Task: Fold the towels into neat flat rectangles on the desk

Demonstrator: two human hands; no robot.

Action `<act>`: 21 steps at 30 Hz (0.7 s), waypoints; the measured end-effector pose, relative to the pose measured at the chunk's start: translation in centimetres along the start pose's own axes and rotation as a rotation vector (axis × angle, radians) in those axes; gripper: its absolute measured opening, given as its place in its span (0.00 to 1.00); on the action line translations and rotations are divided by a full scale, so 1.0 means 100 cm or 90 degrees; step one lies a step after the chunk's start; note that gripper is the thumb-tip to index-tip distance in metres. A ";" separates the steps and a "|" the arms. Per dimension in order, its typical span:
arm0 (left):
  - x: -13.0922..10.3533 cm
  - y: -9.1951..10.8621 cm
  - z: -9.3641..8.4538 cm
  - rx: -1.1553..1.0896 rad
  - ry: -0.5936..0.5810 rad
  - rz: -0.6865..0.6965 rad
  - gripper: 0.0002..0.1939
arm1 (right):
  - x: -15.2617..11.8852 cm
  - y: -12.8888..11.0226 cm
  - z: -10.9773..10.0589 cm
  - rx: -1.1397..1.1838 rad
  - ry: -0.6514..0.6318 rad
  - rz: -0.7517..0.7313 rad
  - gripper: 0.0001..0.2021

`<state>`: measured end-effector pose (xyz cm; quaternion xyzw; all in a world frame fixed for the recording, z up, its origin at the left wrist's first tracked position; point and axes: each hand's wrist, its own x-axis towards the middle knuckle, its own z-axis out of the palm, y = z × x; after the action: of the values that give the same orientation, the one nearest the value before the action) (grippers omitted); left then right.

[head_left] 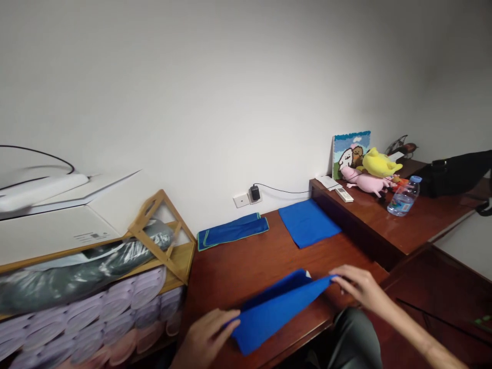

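A blue cloth (282, 310) is stretched between my two hands at the front of the wooden desk, one part raised and another folded behind it. My left hand (209, 333) pinches its left corner. At the opposite corner, the fingers of my right hand (353, 284) are closed on the edge. A small white patch, perhaps a label, shows near the cloth's far edge. Behind lies a flat blue cloth (309, 223), and to its left a folded dark blue cloth (232, 230) with green edging rests along the wall.
Right of the desk (249, 261), a raised wooden surface bears plush toys (380, 164), a water bottle (404, 197), a remote (344, 195) and a black bag (455, 171). A wooden rack (180, 256) borders the left side. A black plug (254, 193) sits in the wall socket.
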<state>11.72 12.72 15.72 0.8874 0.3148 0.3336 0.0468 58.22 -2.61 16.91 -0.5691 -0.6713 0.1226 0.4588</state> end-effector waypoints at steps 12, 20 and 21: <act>0.316 0.009 0.066 -0.413 -0.041 -0.137 0.20 | 0.238 0.101 -0.115 0.085 0.209 0.192 0.26; 0.376 0.013 0.130 -0.148 0.103 0.061 0.15 | 0.307 0.151 -0.131 -0.053 0.399 0.130 0.23; 0.367 0.011 0.147 -0.103 0.105 0.082 0.15 | 0.301 0.159 -0.125 -0.075 0.408 0.134 0.22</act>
<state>42.67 35.41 25.36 0.8685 0.2322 0.4322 0.0710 80.12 24.45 27.23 -0.6702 -0.4367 -0.0550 0.5975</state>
